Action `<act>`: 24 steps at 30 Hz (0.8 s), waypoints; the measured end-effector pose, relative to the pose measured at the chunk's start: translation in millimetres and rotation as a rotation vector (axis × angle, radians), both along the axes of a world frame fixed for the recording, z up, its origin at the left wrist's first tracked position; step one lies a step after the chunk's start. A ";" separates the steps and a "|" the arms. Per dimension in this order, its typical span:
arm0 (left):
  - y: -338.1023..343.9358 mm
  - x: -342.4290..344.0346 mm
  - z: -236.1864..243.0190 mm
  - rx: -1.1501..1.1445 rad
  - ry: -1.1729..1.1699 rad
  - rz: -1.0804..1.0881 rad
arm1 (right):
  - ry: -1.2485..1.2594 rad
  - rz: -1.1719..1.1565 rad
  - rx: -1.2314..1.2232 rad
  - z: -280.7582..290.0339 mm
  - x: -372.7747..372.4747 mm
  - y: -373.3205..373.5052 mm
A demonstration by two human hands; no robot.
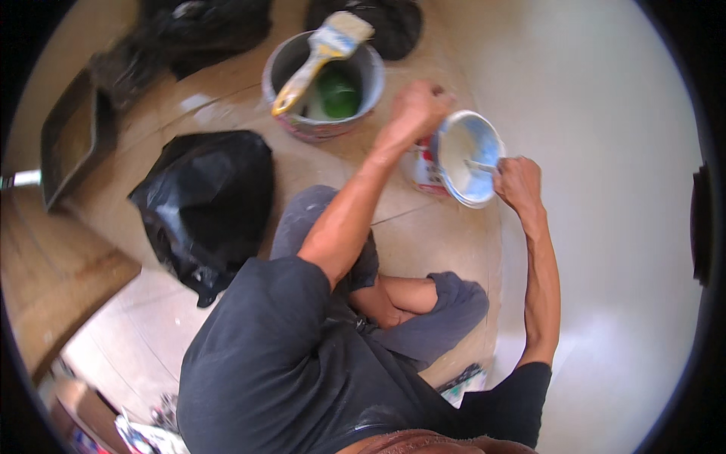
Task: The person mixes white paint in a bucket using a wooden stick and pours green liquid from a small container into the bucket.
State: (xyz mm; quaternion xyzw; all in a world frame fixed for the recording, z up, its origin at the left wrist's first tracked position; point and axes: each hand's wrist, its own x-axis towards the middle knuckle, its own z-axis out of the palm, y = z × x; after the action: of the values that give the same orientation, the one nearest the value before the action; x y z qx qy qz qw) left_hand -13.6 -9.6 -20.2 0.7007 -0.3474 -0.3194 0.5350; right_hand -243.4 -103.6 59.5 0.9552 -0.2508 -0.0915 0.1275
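Observation:
A white bucket (pixel 454 189) with a blue interior and pale paint inside leans tilted on the tiled floor. My right hand (pixel 518 181) grips a thin flat tool (pixel 479 166) that reaches into it. My left hand (pixel 423 107) is curled just above the bucket's upper left side; whatever its fingers hold is hidden. Behind my left forearm stands a larger grey bucket (pixel 372 79), a green object (pixel 338 97) inside and a wide paintbrush (pixel 310 72) with a yellow handle lying across its rim.
My bent legs (pixel 431 333) are below the buckets. A black plastic bag (pixel 208 197) lies to my left, with a dark tray (pixel 72 174) beyond it and more dark plastic (pixel 197 26) behind. A pale wall (pixel 605 189) rises to my right. A wooden board (pixel 53 280) is at far left.

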 end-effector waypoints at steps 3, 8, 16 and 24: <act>-6.8 -1.0 -1.0 -0.033 -0.018 -0.010 | -0.036 0.007 0.151 12.7 -5.5 13.9; -7.7 -3.6 1.5 -0.017 0.044 -0.072 | -0.133 0.059 0.281 3.8 4.5 25.7; 2.7 -5.6 17.1 -0.069 0.084 -0.042 | -0.292 0.084 0.093 -4.2 40.1 -12.7; 0.2 -3.1 11.9 -0.073 0.043 -0.052 | -0.196 -0.001 -0.070 -10.2 3.5 -16.1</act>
State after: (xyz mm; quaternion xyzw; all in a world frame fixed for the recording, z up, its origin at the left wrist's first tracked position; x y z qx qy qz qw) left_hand -16.6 -9.4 -8.4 0.6645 -0.3654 -0.3351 0.5592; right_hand -239.8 -119.7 49.3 0.9544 -0.2656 0.0114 0.1358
